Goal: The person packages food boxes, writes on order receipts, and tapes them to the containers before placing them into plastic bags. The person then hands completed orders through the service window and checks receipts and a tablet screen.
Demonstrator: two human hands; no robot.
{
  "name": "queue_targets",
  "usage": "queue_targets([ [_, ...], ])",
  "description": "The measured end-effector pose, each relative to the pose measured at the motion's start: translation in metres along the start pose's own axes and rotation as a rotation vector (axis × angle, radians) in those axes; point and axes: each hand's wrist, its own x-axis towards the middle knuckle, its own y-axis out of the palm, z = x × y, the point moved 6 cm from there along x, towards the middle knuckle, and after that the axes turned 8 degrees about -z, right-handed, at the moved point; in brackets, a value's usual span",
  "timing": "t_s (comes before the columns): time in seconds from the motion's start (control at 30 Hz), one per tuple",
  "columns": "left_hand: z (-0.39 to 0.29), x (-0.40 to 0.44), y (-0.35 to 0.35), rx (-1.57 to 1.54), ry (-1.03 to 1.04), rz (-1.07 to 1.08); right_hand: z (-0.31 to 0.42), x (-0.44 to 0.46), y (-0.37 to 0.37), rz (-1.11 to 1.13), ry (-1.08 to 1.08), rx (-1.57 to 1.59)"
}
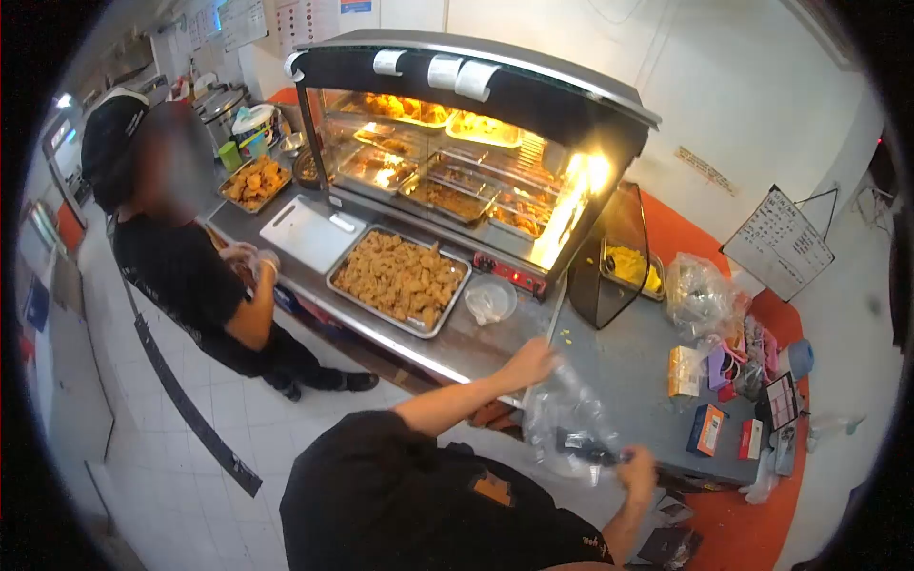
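My left hand (pixel 529 364) is closed on the upper edge of a clear plastic bag (pixel 562 411), above the front edge of the counter. Lower right, my right hand (pixel 638 473) has its fingers closed at the other end of the bag. A dark object (pixel 584 445) shows in or behind the plastic close to my right hand; its kind is unclear. Beyond my left hand, a round translucent tub (pixel 492 299) stands on the steel counter with something pale in it. Beside the tub lies a large metal tray (pixel 440 328) heaped with fried chicken pieces.
A lit glass food warmer (pixel 419 190) stands behind the tray. On the left a person in black (pixel 181 257) stands by a white cutting board (pixel 307 231). Small boxes (pixel 705 430), a bulky plastic bag (pixel 700 295) and a tray of yellow food (pixel 630 269) occupy the right counter.
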Motion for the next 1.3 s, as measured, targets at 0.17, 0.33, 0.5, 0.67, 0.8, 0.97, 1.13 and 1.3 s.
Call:
queue_targets([
  [0.17,-0.247,0.06,-0.032,-0.303,0.583,-0.271,-0.077,-0.056,-0.211,-1.644,-0.128,0.505],
  [0.33,-0.145,-0.055,0.154,0.04,0.43,0.384,-0.132,-0.039,-0.055,-0.271,0.187,0.326],
  [0.5,-0.021,-0.272,0.2,-0.154,-0.105,1.196,-0.219,-0.176,0.165,0.028,1.037,1.187],
  [0.67,-0.031,-0.27,0.195,-0.287,-0.428,1.379,-0.269,-0.184,0.212,0.163,0.426,0.963],
  [0.8,-0.133,-0.162,0.131,-0.749,-0.981,1.453,-0.193,-0.125,0.102,0.155,0.639,1.223],
  [0.97,-0.106,-0.134,0.144,-1.566,-1.294,0.876,-0.215,-0.138,0.107,0.496,0.539,1.263],
  [1.13,-0.068,-0.172,0.123,-0.764,-0.799,0.964,-0.168,-0.124,0.056,0.348,0.694,2.031],
  [1.3,-0.034,-0.117,0.126,-0.946,-1.261,0.187,-0.119,-0.109,0.065,0.96,0.399,1.861],
])
